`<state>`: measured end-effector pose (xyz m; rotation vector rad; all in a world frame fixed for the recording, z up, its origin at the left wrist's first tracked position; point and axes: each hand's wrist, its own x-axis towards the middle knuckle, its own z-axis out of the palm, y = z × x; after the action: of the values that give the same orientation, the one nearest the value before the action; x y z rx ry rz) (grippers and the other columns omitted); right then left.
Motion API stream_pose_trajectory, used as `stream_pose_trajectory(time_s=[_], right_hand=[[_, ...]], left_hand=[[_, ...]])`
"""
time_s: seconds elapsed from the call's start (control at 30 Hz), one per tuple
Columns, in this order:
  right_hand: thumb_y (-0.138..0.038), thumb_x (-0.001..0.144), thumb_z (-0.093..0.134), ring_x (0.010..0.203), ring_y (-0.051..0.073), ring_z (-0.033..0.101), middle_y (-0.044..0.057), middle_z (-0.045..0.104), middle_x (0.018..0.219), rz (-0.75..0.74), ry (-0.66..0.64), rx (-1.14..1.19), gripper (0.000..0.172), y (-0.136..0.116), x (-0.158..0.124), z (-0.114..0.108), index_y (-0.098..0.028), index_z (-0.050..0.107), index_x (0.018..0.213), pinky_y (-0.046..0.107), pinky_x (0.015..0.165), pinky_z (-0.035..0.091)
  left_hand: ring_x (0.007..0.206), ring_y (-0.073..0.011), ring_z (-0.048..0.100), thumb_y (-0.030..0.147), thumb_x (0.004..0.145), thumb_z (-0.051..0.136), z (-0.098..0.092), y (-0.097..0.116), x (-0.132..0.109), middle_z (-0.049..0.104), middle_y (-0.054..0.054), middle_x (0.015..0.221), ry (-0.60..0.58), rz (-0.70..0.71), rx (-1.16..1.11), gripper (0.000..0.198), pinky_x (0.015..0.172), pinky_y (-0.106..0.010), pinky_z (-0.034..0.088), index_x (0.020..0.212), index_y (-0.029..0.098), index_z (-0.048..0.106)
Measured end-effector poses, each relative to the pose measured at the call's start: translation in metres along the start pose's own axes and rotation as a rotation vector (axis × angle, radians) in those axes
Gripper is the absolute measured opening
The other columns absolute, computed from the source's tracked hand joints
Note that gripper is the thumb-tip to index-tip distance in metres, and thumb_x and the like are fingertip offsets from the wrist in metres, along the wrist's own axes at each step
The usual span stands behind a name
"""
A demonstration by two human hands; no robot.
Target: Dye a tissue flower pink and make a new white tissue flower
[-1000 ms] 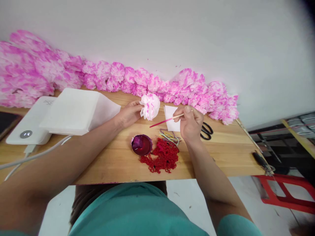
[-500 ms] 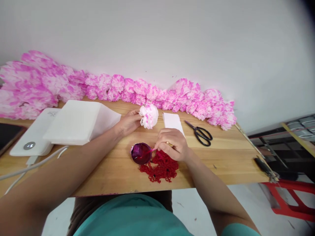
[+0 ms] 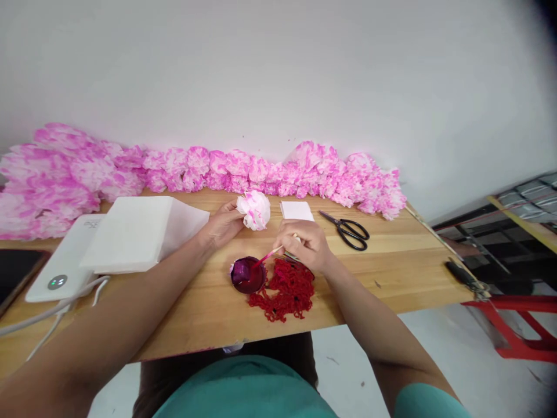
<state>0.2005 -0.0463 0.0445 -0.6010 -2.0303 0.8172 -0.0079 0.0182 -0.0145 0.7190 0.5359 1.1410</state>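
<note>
Left fingers [image 3: 230,209] pinch one flower [image 3: 256,212]; right fingers [image 3: 290,230] grip one stick [image 3: 270,253] dipped in one cup [image 3: 235,283].

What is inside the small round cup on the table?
The cup holds what looks like dark red liquid, with a shiny purple patch at left. The stick in the right hand reaches in. The cup's bottom is hidden.

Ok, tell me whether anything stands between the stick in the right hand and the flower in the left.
Only the rim of the cup, around the lower end of the stick. Beyond that, nothing visible: just table lies between the cup and the flower.
</note>
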Motion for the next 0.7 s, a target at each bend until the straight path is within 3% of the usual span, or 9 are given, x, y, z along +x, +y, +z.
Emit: stream_pose_trajectory(time_s=[0.13, 0.3, 0.4, 0.53, 0.7], right_hand=[[-0.048, 0.097, 0.055, 0.055, 0.013, 0.059, 0.000, 0.063, 0.056, 0.218, 0.245, 0.250, 0.039, 0.017, -0.003, -0.005, -0.021, 0.074, 0.076, 0.027, 0.057, 0.043], [-0.059, 0.080, 0.074, 0.047, 0.012, 0.049, -0.004, 0.049, 0.045, 0.425, 0.435, 0.607, 0.042, 0.029, 0.008, -0.001, -0.022, 0.068, 0.061, 0.026, 0.049, 0.038], [-0.053, 0.075, 0.079, 0.050, 0.010, 0.046, -0.005, 0.043, 0.045, 0.468, 0.521, 0.759, 0.039, 0.028, 0.014, -0.003, -0.022, 0.063, 0.059, 0.025, 0.051, 0.042], [-0.047, 0.082, 0.075, 0.054, 0.009, 0.048, -0.006, 0.046, 0.052, 0.475, 0.656, 0.806, 0.031, 0.032, 0.016, -0.016, -0.023, 0.061, 0.068, 0.022, 0.055, 0.046], [-0.052, 0.064, 0.088, 0.060, 0.009, 0.054, -0.006, 0.057, 0.060, 0.466, 0.734, 0.761, 0.038, 0.045, 0.013, -0.028, -0.023, 0.068, 0.078, 0.020, 0.054, 0.049]], left_hand=[[0.076, -0.0165, 0.066, 0.016, 0.056, 0.090, -0.001, -0.001, 0.002, 0.075, -0.004, 0.085, -0.003, -0.015, -0.003, 0.031, 0.076, -0.031, 0.052, 0.081, 0.016, 0.073], [0.080, -0.0170, 0.067, 0.019, 0.060, 0.090, 0.003, 0.002, 0.001, 0.076, -0.006, 0.090, -0.026, -0.056, 0.028, 0.031, 0.080, -0.031, 0.053, 0.087, 0.015, 0.076], [0.083, -0.0172, 0.067, 0.021, 0.059, 0.091, 0.004, 0.003, 0.000, 0.076, -0.006, 0.093, -0.018, -0.061, 0.026, 0.033, 0.083, -0.031, 0.053, 0.087, 0.015, 0.077], [0.084, -0.0184, 0.068, 0.022, 0.059, 0.091, 0.003, 0.002, 0.000, 0.077, -0.006, 0.093, -0.010, -0.076, 0.027, 0.033, 0.084, -0.032, 0.054, 0.087, 0.015, 0.077], [0.089, -0.0207, 0.069, 0.023, 0.060, 0.089, 0.003, 0.003, 0.001, 0.076, -0.007, 0.097, -0.006, -0.075, 0.028, 0.032, 0.083, -0.033, 0.054, 0.088, 0.015, 0.076]])
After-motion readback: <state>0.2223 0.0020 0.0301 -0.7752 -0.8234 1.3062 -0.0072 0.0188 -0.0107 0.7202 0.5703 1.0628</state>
